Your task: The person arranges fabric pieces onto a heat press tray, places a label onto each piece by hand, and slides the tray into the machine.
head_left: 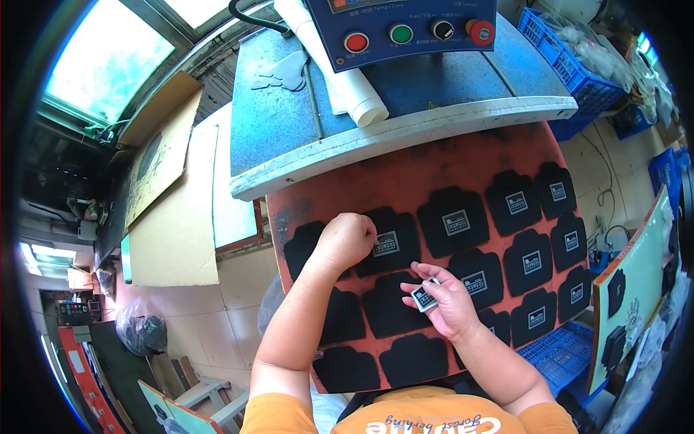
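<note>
Rows of black fabric pieces (454, 196) lie on a red pad (405, 160). Many carry a pale grey rectangular label (456, 223), while pieces at the near left, such as one black piece (413, 360), show a plain surface. Over the far left of the pad is my left hand (348, 240), its fingers closed beside a labelled piece; whatever they may pinch is hidden. My right hand (452, 302) hovers above the middle rows, palm partly up. Its thumb and fingers grip a small dark label with a pale border (425, 295); whether it is one or a stack I cannot tell.
Beyond the pad juts the press's blue top plate (448, 83), with a button control box (412, 36) and a white roll (354, 101). Cardboard (177, 224) stands at left. Blue crates (560, 54) and a board with black pieces (627, 289) flank the right.
</note>
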Demonstrator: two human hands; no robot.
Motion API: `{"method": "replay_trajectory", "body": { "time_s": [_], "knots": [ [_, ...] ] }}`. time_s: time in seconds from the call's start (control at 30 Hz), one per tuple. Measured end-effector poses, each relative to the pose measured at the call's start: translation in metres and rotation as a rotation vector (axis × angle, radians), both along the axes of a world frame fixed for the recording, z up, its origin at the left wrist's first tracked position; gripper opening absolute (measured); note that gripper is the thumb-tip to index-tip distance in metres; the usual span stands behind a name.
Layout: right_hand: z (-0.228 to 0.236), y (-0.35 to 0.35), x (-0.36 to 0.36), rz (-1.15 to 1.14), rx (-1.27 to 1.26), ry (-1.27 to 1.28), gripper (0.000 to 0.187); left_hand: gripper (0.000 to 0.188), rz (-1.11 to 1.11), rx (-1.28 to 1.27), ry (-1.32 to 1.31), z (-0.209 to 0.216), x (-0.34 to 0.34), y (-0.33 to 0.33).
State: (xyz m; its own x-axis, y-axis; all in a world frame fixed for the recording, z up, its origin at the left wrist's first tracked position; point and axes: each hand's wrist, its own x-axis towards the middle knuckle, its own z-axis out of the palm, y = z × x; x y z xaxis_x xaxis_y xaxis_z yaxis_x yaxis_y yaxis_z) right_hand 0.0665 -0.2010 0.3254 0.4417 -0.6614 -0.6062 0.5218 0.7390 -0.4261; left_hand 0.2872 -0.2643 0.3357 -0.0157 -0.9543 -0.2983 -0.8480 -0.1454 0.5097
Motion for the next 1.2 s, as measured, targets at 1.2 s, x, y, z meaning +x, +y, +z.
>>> {"method": "replay_trajectory", "body": {
  "time_s": [1.2],
  "knots": [
    [0.001, -0.079, -0.086, -0.050, -0.205, 0.153, 0.031, 0.042, 0.637, 0.071, 1.737, -0.020, -0.099, -0.007]
  ]
}}
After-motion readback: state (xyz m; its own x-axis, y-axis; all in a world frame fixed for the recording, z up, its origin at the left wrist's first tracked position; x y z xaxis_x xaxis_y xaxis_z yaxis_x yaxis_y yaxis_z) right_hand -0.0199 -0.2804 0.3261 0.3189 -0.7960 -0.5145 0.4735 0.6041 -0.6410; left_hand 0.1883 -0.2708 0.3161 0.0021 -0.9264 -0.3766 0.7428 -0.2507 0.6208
